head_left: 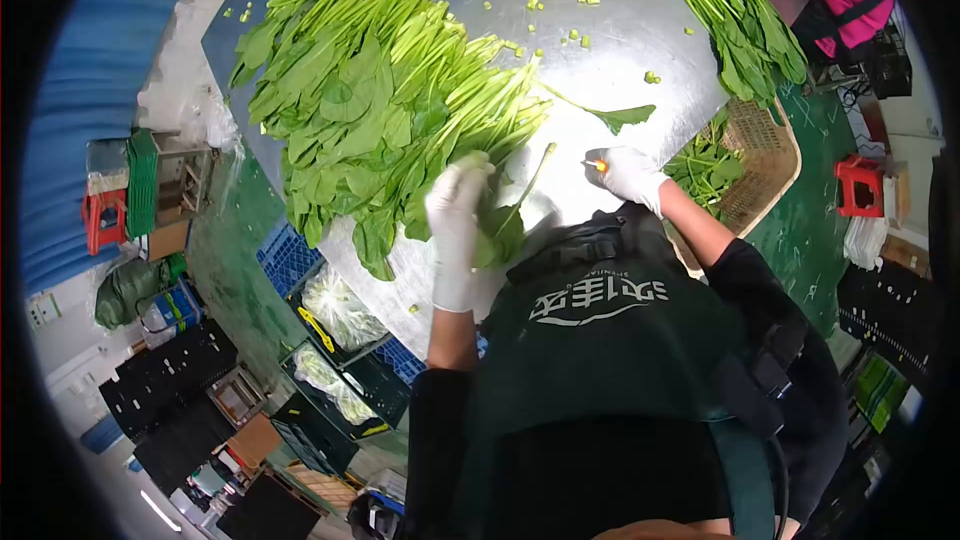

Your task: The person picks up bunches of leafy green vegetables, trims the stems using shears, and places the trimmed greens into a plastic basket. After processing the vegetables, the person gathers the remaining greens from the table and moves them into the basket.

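A large heap of leafy greens with pale green stems lies on the left of the metal table. My left hand, in a white glove, is closed at the heap's near edge on leafy greens, blurred by motion. Beside it a single leafy stem slants over the table. My right hand, also gloved, is wrapped round a small knife with an orange handle. Another loose stem with a leaf lies above my right hand.
A bundle of greens lies at the table's right edge. Below it stands a tan basket holding leaves. Cut stem pieces are scattered over the table. Crates with bagged vegetables stand at the lower left, a red stool far right.
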`<act>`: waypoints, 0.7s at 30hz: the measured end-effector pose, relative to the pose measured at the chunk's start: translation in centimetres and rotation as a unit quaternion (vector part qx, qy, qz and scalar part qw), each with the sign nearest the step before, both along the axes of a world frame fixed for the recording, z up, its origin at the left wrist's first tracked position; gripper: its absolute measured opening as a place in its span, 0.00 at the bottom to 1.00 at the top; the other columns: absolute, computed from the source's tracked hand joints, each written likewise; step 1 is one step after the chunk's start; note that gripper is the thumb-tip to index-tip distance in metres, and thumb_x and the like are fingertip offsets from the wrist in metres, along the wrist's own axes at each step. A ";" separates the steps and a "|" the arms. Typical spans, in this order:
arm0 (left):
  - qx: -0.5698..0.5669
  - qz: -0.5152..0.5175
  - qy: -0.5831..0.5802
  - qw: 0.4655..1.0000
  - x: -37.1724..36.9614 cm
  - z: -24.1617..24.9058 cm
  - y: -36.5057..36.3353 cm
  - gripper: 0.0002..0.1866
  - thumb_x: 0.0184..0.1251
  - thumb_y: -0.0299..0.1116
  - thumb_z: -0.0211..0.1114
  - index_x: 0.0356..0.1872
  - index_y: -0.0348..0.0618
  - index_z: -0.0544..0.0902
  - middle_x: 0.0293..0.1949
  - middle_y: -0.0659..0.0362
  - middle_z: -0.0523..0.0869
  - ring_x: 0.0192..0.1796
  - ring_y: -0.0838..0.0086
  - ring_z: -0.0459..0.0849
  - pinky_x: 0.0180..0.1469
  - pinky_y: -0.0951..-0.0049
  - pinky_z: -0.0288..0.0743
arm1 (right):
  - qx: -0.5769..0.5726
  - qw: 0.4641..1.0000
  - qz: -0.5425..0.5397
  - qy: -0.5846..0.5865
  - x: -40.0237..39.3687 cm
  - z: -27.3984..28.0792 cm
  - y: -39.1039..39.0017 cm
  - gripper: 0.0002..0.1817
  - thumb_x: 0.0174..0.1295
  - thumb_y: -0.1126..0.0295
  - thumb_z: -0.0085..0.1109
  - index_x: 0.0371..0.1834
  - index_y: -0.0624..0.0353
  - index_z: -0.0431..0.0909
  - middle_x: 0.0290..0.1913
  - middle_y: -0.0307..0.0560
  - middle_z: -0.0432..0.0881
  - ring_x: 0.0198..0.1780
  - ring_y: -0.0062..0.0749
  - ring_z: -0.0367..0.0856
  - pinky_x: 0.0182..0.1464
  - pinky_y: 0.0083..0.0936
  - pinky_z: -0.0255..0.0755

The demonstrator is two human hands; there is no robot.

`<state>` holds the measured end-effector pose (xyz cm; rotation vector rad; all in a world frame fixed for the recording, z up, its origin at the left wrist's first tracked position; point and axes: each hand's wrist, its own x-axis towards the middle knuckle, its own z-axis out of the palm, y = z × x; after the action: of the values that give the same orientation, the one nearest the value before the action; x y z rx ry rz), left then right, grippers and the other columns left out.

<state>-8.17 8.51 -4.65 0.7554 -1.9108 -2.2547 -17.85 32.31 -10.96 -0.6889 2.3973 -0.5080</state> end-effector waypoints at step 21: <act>0.250 0.282 0.132 0.917 2.9 -2.1 -8.6 0.15 0.67 0.31 0.59 0.51 0.34 0.75 0.38 0.57 0.77 0.41 0.70 0.77 0.50 0.67 0.75 | -0.145 0.961 0.023 0.234 -2.8 -2.7 -6.7 0.15 0.55 0.70 0.57 0.47 0.55 0.79 0.47 0.54 0.79 0.45 0.42 0.80 0.45 0.34 0.73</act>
<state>-5.30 -0.09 -6.72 0.8553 -0.8435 -2.2981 -20.70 25.61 -13.64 -1.0923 2.7624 -0.7562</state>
